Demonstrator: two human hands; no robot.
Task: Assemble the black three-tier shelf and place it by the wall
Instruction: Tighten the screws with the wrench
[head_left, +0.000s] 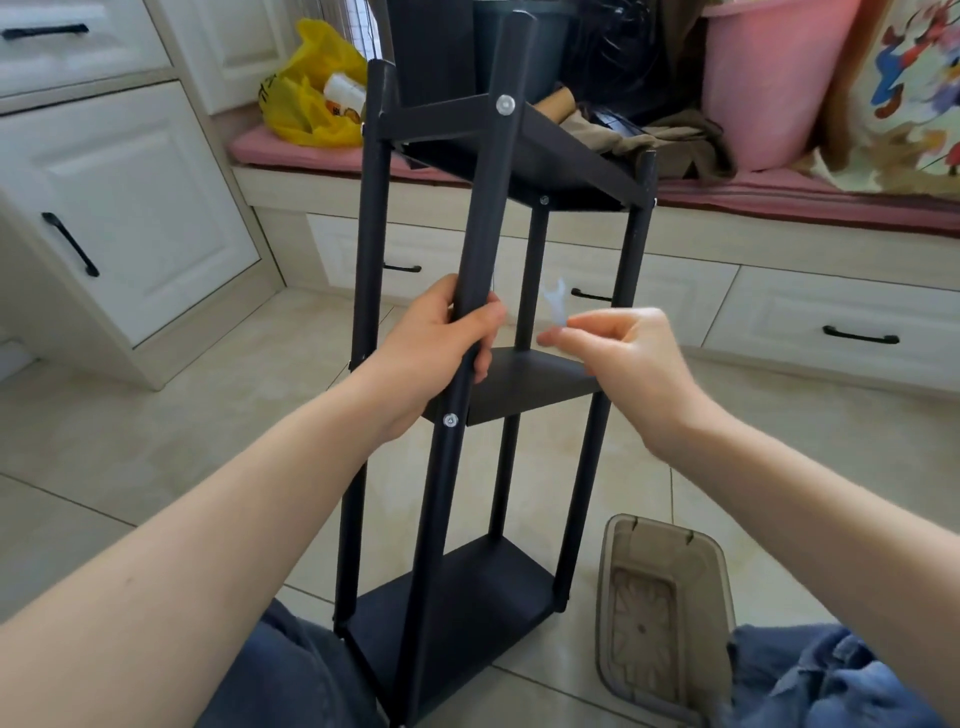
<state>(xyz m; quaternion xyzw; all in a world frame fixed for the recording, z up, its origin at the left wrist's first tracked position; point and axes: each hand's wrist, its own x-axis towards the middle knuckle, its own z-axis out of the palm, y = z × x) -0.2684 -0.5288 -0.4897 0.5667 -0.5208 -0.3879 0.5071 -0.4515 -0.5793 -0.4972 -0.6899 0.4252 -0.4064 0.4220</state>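
Observation:
The black three-tier shelf (524, 156) stands upright on the tiled floor between my knees, tilted slightly away from me, with all three trays fixed to four black poles. My left hand (441, 343) grips the nearest pole (483, 218) just above the middle tray (524, 387). Silver bolt heads show on that pole at the top and middle trays. My right hand (623, 348) hovers to the right of the pole and pinches a small white plastic wrench (557, 304), which looks blurred.
A translucent brown plastic box (665, 608) lies on the floor at the shelf's right foot. White cabinets (119, 197) stand at left. Behind the shelf runs a bench with drawers, a pink cushion (779, 192), a yellow bag (311, 98) and a pink tub (769, 78).

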